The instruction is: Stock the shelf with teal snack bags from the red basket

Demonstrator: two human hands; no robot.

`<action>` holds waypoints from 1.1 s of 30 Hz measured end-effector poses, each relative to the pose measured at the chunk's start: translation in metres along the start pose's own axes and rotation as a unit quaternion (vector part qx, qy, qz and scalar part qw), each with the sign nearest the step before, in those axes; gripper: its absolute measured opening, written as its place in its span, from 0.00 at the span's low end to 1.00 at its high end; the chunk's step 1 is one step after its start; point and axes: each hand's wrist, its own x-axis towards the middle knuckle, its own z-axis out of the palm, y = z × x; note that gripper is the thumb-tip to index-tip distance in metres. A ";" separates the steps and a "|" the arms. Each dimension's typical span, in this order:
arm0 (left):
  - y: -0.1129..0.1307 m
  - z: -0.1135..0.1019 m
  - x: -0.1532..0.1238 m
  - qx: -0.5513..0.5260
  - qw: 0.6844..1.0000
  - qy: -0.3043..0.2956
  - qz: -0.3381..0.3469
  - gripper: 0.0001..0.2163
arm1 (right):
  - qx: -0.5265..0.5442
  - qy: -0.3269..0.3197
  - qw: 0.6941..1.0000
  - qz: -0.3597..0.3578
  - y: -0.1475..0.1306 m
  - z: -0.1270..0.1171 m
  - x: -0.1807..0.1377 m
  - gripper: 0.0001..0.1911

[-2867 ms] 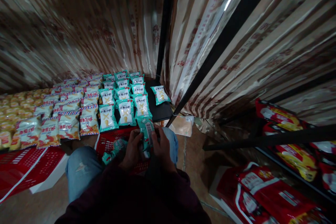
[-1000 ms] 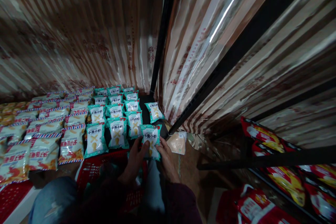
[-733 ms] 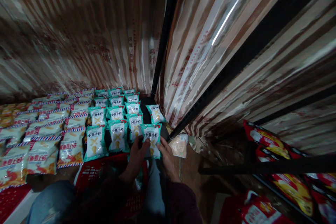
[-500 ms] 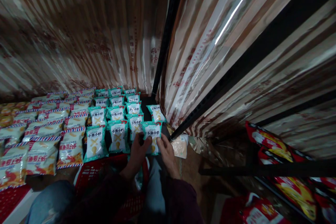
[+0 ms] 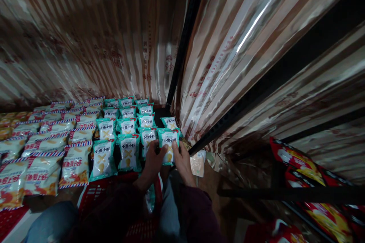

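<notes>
Between my two hands is a teal-and-white snack bag (image 5: 169,141), upright with its printed front facing me. My left hand (image 5: 154,159) grips its left side, thumb on the front. On the right side, my right hand (image 5: 182,159) holds it the same way. Just behind it another teal snack bag (image 5: 170,122) stands on the dark shelf (image 5: 157,118). To the left are rows of matching teal bags, the closest being a front-row bag (image 5: 129,152). My fingers behind the held bag are hidden.
White-and-orange snack bags (image 5: 74,163) fill the shelf's left part. A red basket (image 5: 94,191) with teal bags inside sits below, by my legs. Dark metal posts (image 5: 182,45) stand before striped sheeting. Red-and-yellow bags (image 5: 327,216) lie at lower right; a pale packet (image 5: 197,163) is beside my right hand.
Both hands have moved the held bag slightly forward and right, closer to the teal bag behind it. The view has shifted a little.
</notes>
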 end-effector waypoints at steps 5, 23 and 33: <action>0.011 0.004 0.015 0.012 1.000 -0.019 0.005 0.18 | -0.051 0.024 0.998 -0.019 -0.003 0.003 0.021 0.24; 0.020 0.023 0.067 0.017 0.997 -0.016 0.080 0.19 | -0.086 0.056 0.995 -0.013 -0.015 0.014 0.083 0.31; 0.036 0.032 0.099 0.093 0.991 -0.015 0.093 0.21 | -0.113 0.081 0.990 0.009 -0.025 0.021 0.125 0.31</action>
